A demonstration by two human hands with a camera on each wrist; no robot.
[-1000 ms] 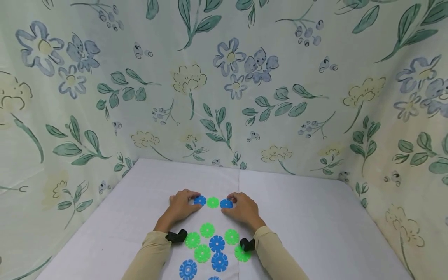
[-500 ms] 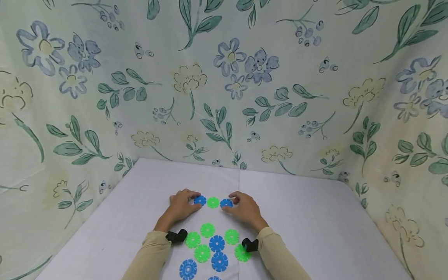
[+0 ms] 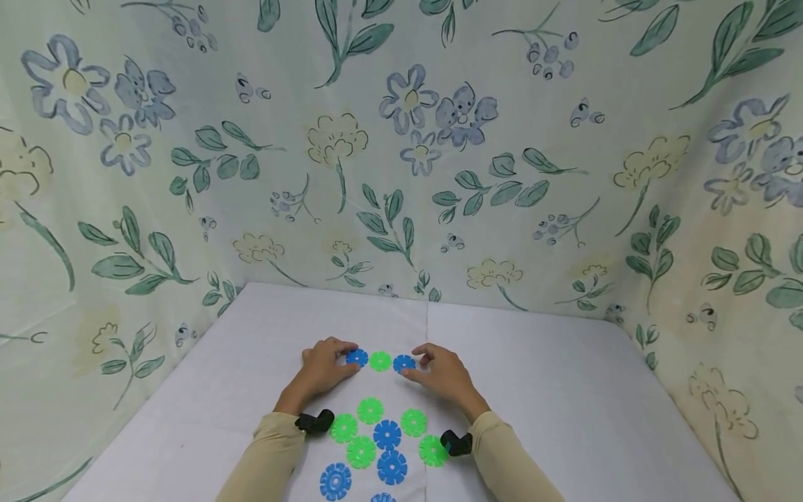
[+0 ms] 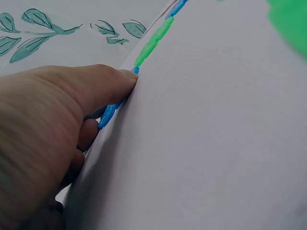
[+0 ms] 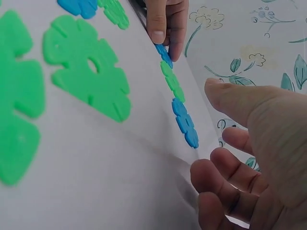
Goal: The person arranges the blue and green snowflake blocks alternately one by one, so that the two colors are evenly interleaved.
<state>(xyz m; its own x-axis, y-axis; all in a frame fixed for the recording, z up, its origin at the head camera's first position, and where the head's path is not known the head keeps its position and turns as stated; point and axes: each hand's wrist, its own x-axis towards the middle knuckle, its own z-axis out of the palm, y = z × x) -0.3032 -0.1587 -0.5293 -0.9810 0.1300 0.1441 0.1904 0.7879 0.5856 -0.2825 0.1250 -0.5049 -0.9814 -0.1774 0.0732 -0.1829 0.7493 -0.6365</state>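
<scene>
Across the far part of the table lies a row of notched plastic discs: a blue disc (image 3: 357, 358), a green disc (image 3: 380, 361) and another blue disc (image 3: 404, 363). My left hand (image 3: 326, 365) holds the left blue disc by its edges, thumb in front and fingers behind; in the left wrist view the thumb (image 4: 112, 84) lies on its near edge. Beside the right blue disc is my right hand (image 3: 444, 373), its fingers relaxed and spread. The right wrist view shows a gap between this hand and the blue disc (image 5: 185, 122), which lies flat.
Nearer me lie several more green discs (image 3: 361, 452) and blue discs (image 3: 392, 466), between my forearms. A blue disc (image 3: 383, 498) is cut off at the bottom edge. Floral cloth (image 3: 401, 230) hangs behind the white table (image 3: 533, 397).
My right hand has let go of the right blue disc and drawn slightly back to the right, its fingers loosening. My left hand keeps its place on the left blue disc.
</scene>
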